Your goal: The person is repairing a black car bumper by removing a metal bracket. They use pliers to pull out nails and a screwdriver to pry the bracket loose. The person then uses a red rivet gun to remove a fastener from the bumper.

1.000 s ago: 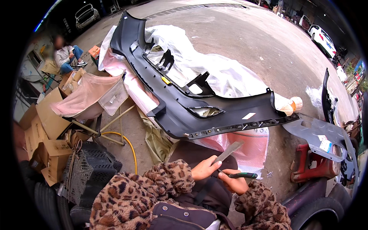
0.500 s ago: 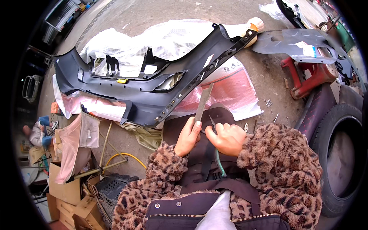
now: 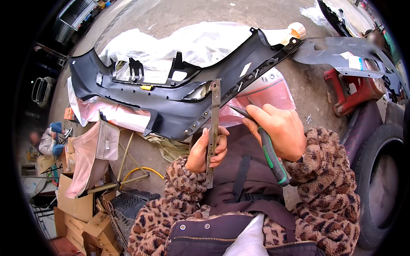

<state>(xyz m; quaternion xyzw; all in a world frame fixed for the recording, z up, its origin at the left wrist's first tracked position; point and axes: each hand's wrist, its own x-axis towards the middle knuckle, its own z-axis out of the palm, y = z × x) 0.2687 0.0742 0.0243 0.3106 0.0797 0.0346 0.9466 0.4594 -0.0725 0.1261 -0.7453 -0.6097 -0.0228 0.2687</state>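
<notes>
long, flat, grey metal strip [image 3: 215, 102], slanted half a second ago, now near upright, its holed face showing; left hand [image 3: 208, 148] has its grip clamped round it, before curved black plastic bumper [image 3: 166, 99]; right hand [image 3: 279, 128] clasps green-and-black-handled pliers [image 3: 270, 158], jaws parted

The flat strip [image 3: 215, 106] appears to be of metal, dull and grey-brown, with a stained, rough face. The pliers [image 3: 267, 145] have dark metal tips, and their green and black handles [image 3: 279, 173] look like matt plastic or rubber. The bumper [image 3: 171, 106] is of dark, smooth plastic with a soft satin shine. The white sheet [image 3: 192, 38] is thin, wrinkled plastic; the pink wrap [image 3: 277, 96] is glossy, bubbled plastic. The sleeves [image 3: 324, 170] are of fluffy cloth, similar to fur, while the apron [image 3: 265, 183] looks like smooth matt cloth. The boxes [image 3: 77, 194] are of matt cardboard, and the tyre [image 3: 362, 179] is of dull black rubber.
</notes>
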